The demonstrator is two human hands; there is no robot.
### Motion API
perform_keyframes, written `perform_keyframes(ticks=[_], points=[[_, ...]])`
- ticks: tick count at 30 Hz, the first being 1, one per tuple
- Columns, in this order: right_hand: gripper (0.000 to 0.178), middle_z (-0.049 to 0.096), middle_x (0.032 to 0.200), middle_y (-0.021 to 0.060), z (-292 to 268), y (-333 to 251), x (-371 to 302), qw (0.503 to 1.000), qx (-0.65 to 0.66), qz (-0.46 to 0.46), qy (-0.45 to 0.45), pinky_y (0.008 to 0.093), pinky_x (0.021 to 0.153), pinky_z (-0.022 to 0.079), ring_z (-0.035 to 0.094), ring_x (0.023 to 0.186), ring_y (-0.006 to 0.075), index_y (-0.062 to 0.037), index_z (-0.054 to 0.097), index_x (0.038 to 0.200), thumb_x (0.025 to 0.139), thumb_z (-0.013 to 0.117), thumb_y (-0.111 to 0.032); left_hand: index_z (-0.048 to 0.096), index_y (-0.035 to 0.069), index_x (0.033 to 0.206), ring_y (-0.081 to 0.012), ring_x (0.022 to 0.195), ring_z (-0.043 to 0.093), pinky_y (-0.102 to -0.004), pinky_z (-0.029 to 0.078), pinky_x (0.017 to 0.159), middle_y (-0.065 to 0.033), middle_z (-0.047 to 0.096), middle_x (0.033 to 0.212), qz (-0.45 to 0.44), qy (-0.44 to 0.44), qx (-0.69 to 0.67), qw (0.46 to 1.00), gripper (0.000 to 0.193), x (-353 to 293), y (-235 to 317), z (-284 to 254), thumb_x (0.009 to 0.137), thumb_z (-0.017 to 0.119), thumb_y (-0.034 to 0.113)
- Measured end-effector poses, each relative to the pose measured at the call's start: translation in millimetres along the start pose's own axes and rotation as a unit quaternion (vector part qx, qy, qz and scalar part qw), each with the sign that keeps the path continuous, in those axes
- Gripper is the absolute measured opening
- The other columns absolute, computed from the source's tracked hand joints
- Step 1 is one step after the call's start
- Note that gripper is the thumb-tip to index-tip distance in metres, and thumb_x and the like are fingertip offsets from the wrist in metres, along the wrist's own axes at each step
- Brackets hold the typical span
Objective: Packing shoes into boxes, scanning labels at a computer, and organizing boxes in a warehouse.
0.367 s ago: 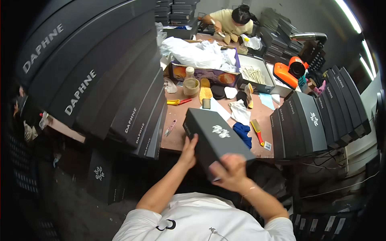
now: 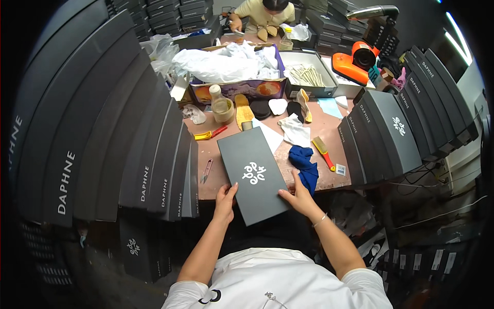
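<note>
A dark grey shoebox (image 2: 236, 154) with a white printed mark on its lid is held between my two hands over the near edge of the table. My left hand (image 2: 225, 202) grips its lower left side, thumb on the lid. My right hand (image 2: 299, 195) clasps its right side with the thumb on top; the other fingers are hidden along the side. Just right of the box lies a crumpled dark blue cloth (image 2: 304, 164). Beside it is a brush (image 2: 323, 153) with a red and yellow handle. A small pair of thread snips (image 2: 207, 171) lies to the left.
Tall rows of shoeboxes stand at left (image 2: 108, 123) and right (image 2: 381, 139). Behind are a glass jar (image 2: 222, 109), a white rag (image 2: 295, 131), a carton with white wrapping (image 2: 242, 88) and an orange tool (image 2: 350, 69). A co-worker (image 2: 265, 15) handles shoes across the table.
The shoebox has turned so its lid faces me more squarely. My right hand has moved up from its near end to its right side. The view has shifted.
</note>
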State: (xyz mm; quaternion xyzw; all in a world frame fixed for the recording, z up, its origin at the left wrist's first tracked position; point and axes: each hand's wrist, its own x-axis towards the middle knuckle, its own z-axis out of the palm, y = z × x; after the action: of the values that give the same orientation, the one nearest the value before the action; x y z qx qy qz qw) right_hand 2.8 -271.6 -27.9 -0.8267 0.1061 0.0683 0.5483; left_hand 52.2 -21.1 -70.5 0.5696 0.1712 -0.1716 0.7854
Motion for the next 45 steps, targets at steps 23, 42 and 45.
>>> perform_keyframes(ticks=[23,42,45], points=[[0.035,0.068,0.096,0.0118,-8.6,-94.0,111.6,0.977,0.043,-0.199,0.065,0.0307,0.077,0.051,0.064,0.084,0.0181,-0.0028,0.057,0.125,0.090,0.056,-0.003,0.027,0.001,0.148,-0.0298,0.127,0.047,-0.0364,0.038,0.105,-0.0198,0.046,0.140,0.126,0.009,-0.069,0.990,0.070,-20.7,71.3,-71.8,0.099,0.043,0.048],[0.018,0.065,0.082,0.0221,-4.6,20.6,314.8,0.957,-0.207,-0.179,0.098,0.0473,0.073,0.050,0.064,0.082,0.0389,-0.0006,0.061,0.089,0.081,0.057,-0.015,0.055,-0.003,0.125,-0.0268,0.118,0.054,-0.0360,0.046,0.096,-0.0175,0.054,0.129,0.349,-0.116,0.406,0.836,0.045,-47.0,72.5,51.9,0.081,0.060,-0.004],[0.010,0.060,0.087,0.0196,-46.9,-45.0,235.0,0.903,-0.050,-0.300,0.303,0.0422,0.071,0.049,0.060,0.082,0.0366,0.0001,0.058,0.092,0.084,0.059,-0.008,0.059,-0.004,0.120,-0.0302,0.114,0.057,-0.0387,0.046,0.097,-0.0191,0.053,0.130,0.373,-0.091,0.403,0.831,0.043,-49.6,84.7,46.7,0.077,0.064,-0.005]])
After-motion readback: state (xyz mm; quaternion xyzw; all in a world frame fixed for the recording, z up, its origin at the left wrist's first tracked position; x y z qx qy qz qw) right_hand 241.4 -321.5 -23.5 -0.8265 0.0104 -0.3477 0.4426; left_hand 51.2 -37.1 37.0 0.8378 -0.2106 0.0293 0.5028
